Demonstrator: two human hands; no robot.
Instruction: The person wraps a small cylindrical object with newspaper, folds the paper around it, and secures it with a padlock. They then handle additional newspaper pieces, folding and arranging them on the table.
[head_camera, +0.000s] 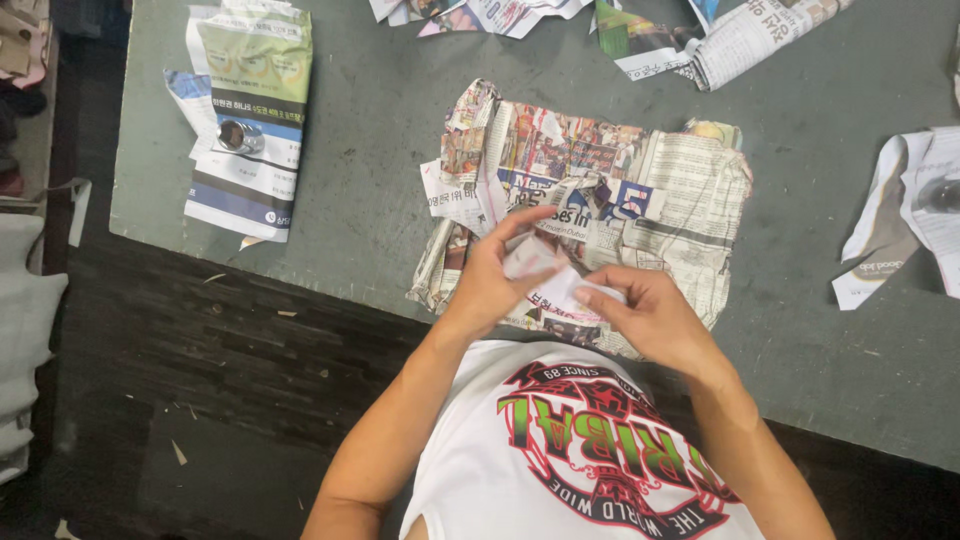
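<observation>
Our fingers (520, 225) pinch a small folded paper slip (545, 275) from both sides: the left hand (490, 285) grips its left edge, the right hand (645, 315) closes on its right end. We hold the slip just above a stack of folded newspaper (650, 195) lying on the grey tabletop (380, 130). Well to our left, a small metal cap (238, 136) rests on a green and white leaflet (250, 120).

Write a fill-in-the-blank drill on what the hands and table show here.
1. Both hands pinch a small piece of ____ between them.
2. Under the left hand and right hand lies a stack of newspaper on a ____ table.
3. A small metal can rests on a folded sheet, at the table's ____ side.

Missing words: paper; grey; left
</observation>
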